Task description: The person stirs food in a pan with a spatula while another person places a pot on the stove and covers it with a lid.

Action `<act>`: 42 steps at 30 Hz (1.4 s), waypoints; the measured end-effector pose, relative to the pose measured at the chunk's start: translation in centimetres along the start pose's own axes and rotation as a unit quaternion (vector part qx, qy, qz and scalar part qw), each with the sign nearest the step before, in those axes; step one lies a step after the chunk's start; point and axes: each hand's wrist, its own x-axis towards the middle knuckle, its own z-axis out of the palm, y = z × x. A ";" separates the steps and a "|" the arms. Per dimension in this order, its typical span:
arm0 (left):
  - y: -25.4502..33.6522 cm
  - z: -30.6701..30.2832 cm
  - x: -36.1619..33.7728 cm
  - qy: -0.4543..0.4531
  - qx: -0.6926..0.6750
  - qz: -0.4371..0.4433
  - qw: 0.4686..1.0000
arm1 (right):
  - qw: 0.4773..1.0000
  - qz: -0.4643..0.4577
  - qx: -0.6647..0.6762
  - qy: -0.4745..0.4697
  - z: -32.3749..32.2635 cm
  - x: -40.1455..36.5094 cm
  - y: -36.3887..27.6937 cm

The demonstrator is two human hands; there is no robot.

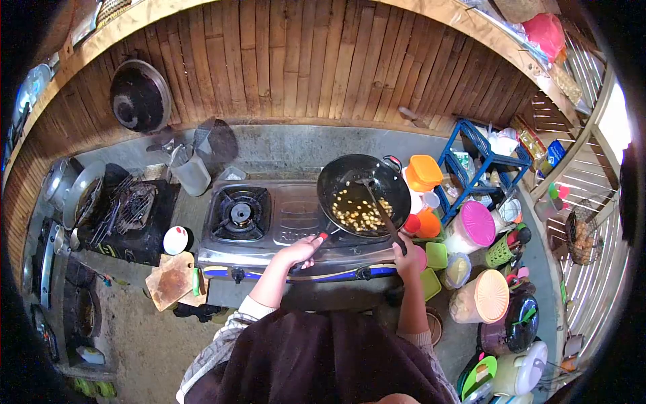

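A black wok (340,176) stands on the right burner of the two-burner gas stove (296,209). Inside it, small pale-golden pieces (356,219) lie in oil, mostly toward the near side. My left hand (299,251) is closed at the wok's near-left handle, whose red part (324,236) shows by the fingertips. In my right hand (406,257) is the dark handle of a spatula (381,210). The spatula slants across the wok's near-right rim, and its head rests inside toward the far side.
The left burner (240,213) holds nothing. Left of the stove are a wooden cutting board (171,281) and a blackened grill stove (128,212). Containers crowd the right side, including a pink-lidded tub (476,225), an orange box (424,172) and a blue rack (481,149).
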 end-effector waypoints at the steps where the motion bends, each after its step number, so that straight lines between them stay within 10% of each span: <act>1: 0.1 0.1 -0.2 -0.002 0.000 0.000 1.000 | 1.000 0.001 -0.001 0.001 -0.6 -0.3 -0.1; 4: 0.2 0.2 -0.2 0.003 0.001 -0.011 1.000 | 0.995 -0.080 -0.050 0.014 -2.4 -1.6 0.3; 12: -0.5 0.3 0.3 0.009 0.017 0.007 1.000 | 0.982 0.179 0.031 -0.050 -8.2 -4.9 -3.6; 21: 0.0 0.7 -0.4 0.017 -0.009 0.002 1.000 | 0.974 0.222 0.033 -0.045 -12.9 -7.4 -6.2; 42: -0.3 0.5 0.1 0.021 0.008 0.016 1.000 | 0.981 0.187 -0.011 -0.052 -15.1 -8.5 -6.8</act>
